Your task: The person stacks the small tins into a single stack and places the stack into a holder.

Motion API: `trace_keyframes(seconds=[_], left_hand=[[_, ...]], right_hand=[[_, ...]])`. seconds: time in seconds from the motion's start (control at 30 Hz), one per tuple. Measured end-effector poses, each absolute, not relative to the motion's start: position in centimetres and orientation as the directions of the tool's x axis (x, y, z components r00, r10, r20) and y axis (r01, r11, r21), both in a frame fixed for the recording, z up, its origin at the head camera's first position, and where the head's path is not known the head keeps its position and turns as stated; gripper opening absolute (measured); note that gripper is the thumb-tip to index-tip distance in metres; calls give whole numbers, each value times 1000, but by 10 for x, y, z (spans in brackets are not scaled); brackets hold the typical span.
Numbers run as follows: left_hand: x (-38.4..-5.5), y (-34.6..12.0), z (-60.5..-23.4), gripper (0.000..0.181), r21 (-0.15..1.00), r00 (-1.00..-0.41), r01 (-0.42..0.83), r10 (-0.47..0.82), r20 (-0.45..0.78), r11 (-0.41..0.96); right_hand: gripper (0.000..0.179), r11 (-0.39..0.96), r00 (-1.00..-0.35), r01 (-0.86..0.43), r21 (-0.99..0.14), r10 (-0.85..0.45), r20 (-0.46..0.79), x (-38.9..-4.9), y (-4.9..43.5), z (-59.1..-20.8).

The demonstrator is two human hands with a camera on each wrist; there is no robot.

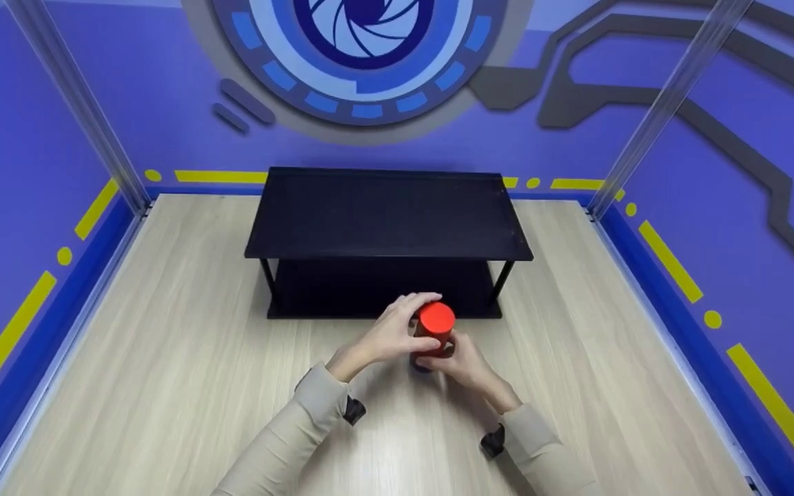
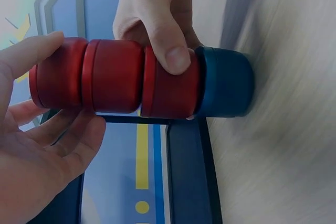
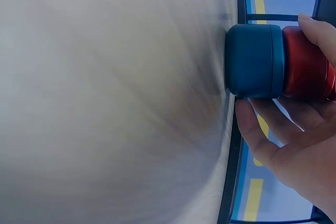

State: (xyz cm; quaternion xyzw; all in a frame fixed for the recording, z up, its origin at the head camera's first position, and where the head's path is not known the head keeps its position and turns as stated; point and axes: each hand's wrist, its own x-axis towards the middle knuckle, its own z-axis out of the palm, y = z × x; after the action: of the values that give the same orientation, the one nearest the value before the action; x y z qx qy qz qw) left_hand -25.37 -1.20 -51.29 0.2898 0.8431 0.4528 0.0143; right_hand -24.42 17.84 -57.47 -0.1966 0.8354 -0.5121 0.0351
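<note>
A stack of small round lidded canisters stands upright in front of the black shelf, three red above one blue. In the head view the top red canister shows its flat lid. My left hand holds that one, thumb on one side and fingers on the other. Lower down, my right hand grips the lowest red canister, just above the blue canister. Between the hands sits the middle red canister. The blue one's base is at the tabletop; whether it touches is hard to tell.
A black two-tier shelf stands behind the stack, its front edge close to the hands. The wooden tabletop lies around it. Blue-purple printed panels with metal corner posts enclose the back and sides.
</note>
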Motion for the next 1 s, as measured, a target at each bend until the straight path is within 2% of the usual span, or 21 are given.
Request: trace_keyframes(seconds=[0.17,0.23,0.3,0.47,0.73,1.0], left_hand=[[-254,-19,-534,88,795,-832,417,537,139,441],[-253,-20,-546,90,806,-827,390,554,94,446],[-253,-20,-558,87,814,-822,370,567,61,448],[-252,-16,-577,71,827,-831,339,555,40,448],[-252,-11,-584,64,795,-866,319,499,24,516],[-254,-14,-582,57,795,-872,313,489,23,520]], right_hand=[[54,431,-906,-291,-854,-411,102,-249,185,-585],[58,452,-899,-292,-843,-431,80,-248,188,-585],[61,481,-892,-295,-826,-448,58,-247,192,-584],[56,508,-884,-279,-815,-467,12,-247,199,-583],[54,515,-889,-291,-806,-456,30,-247,196,-587],[52,536,-890,-285,-794,-456,11,-247,191,-583]])
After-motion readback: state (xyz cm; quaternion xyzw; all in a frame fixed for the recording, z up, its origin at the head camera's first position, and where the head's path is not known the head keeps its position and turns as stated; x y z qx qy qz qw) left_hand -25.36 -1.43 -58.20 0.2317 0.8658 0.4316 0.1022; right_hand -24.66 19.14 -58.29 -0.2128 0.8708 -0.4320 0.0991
